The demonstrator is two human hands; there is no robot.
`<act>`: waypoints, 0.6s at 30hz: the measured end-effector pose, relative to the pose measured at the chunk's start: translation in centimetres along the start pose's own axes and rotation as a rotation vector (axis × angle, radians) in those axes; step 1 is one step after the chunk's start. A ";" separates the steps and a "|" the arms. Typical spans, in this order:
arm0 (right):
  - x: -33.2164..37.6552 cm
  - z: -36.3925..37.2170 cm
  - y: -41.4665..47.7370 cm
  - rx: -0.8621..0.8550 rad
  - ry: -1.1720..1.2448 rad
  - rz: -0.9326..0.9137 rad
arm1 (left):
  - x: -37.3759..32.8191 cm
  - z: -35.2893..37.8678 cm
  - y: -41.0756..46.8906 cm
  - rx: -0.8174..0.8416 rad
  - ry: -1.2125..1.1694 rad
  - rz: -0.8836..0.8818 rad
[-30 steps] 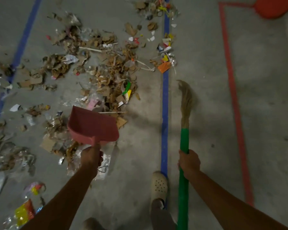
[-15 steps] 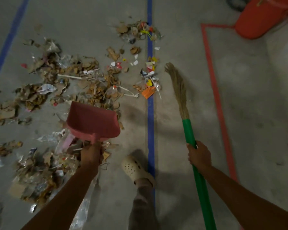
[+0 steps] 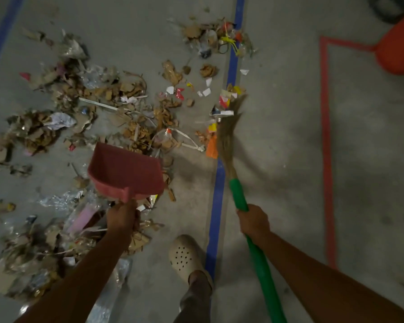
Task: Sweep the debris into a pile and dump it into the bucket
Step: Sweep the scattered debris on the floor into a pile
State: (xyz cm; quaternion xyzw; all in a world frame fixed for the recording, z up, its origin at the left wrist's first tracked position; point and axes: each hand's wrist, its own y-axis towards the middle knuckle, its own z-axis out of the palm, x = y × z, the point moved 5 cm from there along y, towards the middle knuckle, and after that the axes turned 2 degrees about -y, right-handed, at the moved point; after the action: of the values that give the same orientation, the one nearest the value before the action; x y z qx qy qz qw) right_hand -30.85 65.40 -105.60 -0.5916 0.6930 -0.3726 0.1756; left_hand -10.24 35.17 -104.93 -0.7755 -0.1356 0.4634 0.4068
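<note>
Cardboard scraps, plastic film and coloured bits of debris (image 3: 135, 117) lie scattered over the concrete floor at the left and centre. My left hand (image 3: 123, 217) grips the handle of a red dustpan (image 3: 126, 170), held above the debris with its mouth facing away from me. My right hand (image 3: 253, 221) grips the green handle of a broom (image 3: 228, 138). Its straw bristles touch the coloured scraps on the blue floor line. An orange bucket (image 3: 399, 52) shows partly at the top right edge.
A blue tape line (image 3: 217, 199) runs up the floor through the middle, and another crosses the top left corner. Red tape (image 3: 325, 159) marks a rectangle on the right. My foot in a beige clog (image 3: 184, 257) stands beside the blue line.
The broom head has swung left onto the scraps at the blue line. The view has shifted and the bucket sits further toward the right edge. The dustpan stays held above the debris.
</note>
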 end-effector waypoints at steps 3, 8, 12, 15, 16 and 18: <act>0.9 -1.3 -1.6 -0.108 0.047 -0.055 | -1.9 0.2 0.2 -0.048 -0.007 -0.002; 0.7 -5.3 -2.9 -0.173 0.079 -0.160 | -4.0 1.3 -0.5 -0.058 0.008 -0.008; -0.2 -7.5 -4.1 -0.175 0.048 -0.266 | -3.8 2.5 -3.8 -0.078 -0.036 -0.003; -0.7 -8.1 -5.7 -0.177 0.033 -0.367 | -1.7 2.0 -7.1 -0.127 -0.119 0.007; -0.8 -8.1 -6.4 -0.161 0.023 -0.399 | -0.8 1.6 -8.5 -0.139 -0.161 -0.002; -1.1 -7.8 -8.1 -0.110 -0.010 -0.469 | 1.6 0.4 -11.8 -0.179 -0.238 -0.028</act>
State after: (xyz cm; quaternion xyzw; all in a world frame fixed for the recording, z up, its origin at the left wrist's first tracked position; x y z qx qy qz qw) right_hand -30.32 68.67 -94.80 -0.7468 0.5553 -0.3618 0.0552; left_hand -7.71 43.75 -97.11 -0.7463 -0.2344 0.5325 0.3233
